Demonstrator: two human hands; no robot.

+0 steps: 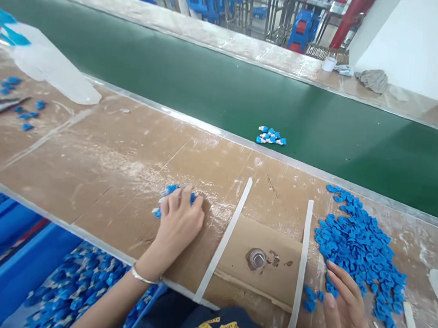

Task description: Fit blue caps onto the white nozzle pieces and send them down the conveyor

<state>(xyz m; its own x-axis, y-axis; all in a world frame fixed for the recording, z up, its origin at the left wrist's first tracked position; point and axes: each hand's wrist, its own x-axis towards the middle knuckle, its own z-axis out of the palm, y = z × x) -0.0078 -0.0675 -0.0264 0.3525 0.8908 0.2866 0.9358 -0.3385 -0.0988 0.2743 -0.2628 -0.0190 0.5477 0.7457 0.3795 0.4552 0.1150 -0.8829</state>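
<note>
My left hand (pixel 180 215) rests on the brown worktop, fingers curled down over a small cluster of blue-and-white pieces (pixel 170 189). Parts of those pieces stick out beyond the fingers, while the rest are hidden under them. My right hand (pixel 349 310) is at the near edge of a large pile of small blue pieces (pixel 360 241), thumb and fingers apart. A few loose blue pieces (pixel 310 298) lie just left of its thumb. Between the hands, a small round clear item (pixel 257 258) sits on a cardboard sheet (pixel 233 266), with dark stains beside it.
Behind the worktop runs a green conveyor belt (pixel 165 74) carrying a small group of blue-and-white pieces (pixel 270 135). Two white tape strips (pixel 223 240) flank the cardboard. Blue bins (pixel 50 262) stand below the front edge. A translucent plastic piece (pixel 56 65) lies at the left.
</note>
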